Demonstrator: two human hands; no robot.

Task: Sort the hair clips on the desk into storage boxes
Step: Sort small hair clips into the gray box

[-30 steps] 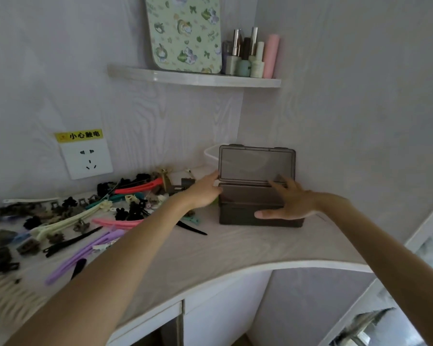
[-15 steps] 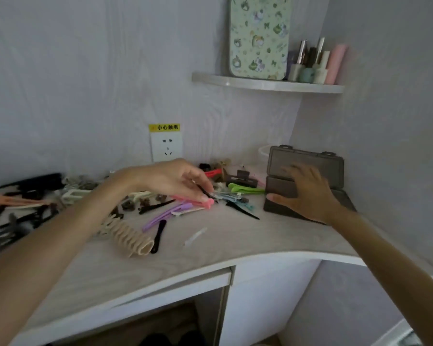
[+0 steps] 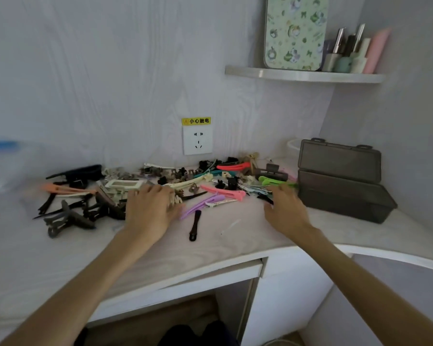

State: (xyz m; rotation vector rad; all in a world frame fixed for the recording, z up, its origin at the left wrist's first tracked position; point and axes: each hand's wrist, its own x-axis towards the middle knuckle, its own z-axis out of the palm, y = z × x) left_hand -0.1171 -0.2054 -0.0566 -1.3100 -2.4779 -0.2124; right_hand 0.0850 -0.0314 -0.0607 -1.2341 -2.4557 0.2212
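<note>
Both hands reach out over the counter (image 3: 235, 248), palms down. The left hand (image 3: 149, 211) lies on top of a cream comb clip (image 3: 175, 199) at the near edge of the clip pile, its fingers fairly straight and spread over it, not curled round anything I can make out. The right hand (image 3: 286, 211) hovers or rests just left of the storage box (image 3: 340, 182), fingers loosely extended toward a green clip (image 3: 273, 180); it holds nothing.

The hair clips (image 3: 185, 181) lie scattered in a long band along the back of the counter, below a wall socket (image 3: 197, 140) with a yellow warning label (image 3: 196, 121). Among them are a pink clip (image 3: 223, 192), a purple clip (image 3: 201, 206), a red clip (image 3: 233, 167), an orange clip (image 3: 65, 189) and a dark grey claw clip (image 3: 68, 219) at the left. A black clip (image 3: 195, 224) lies alone nearer the counter's front edge, apart from the pile.

The storage box is dark and translucent, standing at the right end of the counter in the corner, its lid raised upright. Behind it a white tub (image 3: 293, 146) is partly hidden.

Above, a corner shelf (image 3: 303, 76) carries a green patterned tin (image 3: 295, 33) and several cosmetic bottles (image 3: 353, 53).
</note>
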